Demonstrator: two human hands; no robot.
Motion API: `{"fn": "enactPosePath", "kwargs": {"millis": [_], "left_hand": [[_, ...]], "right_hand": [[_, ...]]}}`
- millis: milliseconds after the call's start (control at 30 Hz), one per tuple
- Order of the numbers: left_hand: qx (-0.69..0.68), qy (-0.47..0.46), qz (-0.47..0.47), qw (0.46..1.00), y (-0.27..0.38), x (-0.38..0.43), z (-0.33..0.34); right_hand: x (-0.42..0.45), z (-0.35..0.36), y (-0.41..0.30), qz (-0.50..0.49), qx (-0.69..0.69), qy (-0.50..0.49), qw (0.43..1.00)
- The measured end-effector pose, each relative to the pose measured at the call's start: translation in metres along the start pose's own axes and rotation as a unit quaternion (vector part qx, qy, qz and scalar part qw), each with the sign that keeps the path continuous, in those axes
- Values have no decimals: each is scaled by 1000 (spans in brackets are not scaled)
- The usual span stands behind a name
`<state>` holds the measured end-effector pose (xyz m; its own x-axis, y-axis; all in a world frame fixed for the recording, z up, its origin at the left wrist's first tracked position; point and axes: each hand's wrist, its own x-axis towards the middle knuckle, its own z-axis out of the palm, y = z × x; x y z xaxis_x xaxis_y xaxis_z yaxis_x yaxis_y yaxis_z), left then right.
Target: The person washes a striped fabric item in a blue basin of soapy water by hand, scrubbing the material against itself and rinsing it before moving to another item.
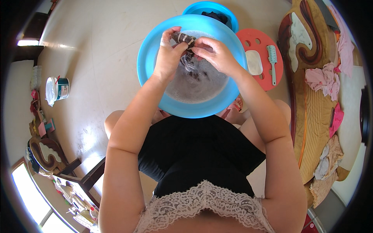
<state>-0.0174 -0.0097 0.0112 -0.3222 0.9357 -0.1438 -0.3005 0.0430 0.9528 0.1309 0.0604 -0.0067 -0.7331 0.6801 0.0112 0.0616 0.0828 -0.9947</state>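
Note:
A dark cloth with light stripes (184, 38) is bunched between my hands above a blue plastic basin (148, 62). My left hand (170, 54) grips its left side, thumb across the front. At its right end, my right hand (212, 52) pinches the fabric between thumb and fingers. The lower part of the cloth hangs down into cloudy, sudsy water (198, 88). Some dark fabric shows at the water's surface, and how far it reaches below is hidden.
Behind the basin stands a smaller blue basin (189, 10) holding dark cloth (215, 17). A red stool (269, 80) at right carries a turquoise scrubbing brush (272, 59) and a whitish soap dish or block (254, 62). Farther right is a sofa (314, 122); a white bucket (58, 88) sits left.

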Motion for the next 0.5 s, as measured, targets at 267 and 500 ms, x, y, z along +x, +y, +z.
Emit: {"fn": "enactPosePath", "kwargs": {"millis": [267,500], "left_hand": [[-20,-7,-74,997,-4,3,1],[34,-72,-66,995,-3,5,4]], "right_hand": [[3,-1,6,-21,23,64,997],[3,-2,-1,-3,105,85,991]]}}
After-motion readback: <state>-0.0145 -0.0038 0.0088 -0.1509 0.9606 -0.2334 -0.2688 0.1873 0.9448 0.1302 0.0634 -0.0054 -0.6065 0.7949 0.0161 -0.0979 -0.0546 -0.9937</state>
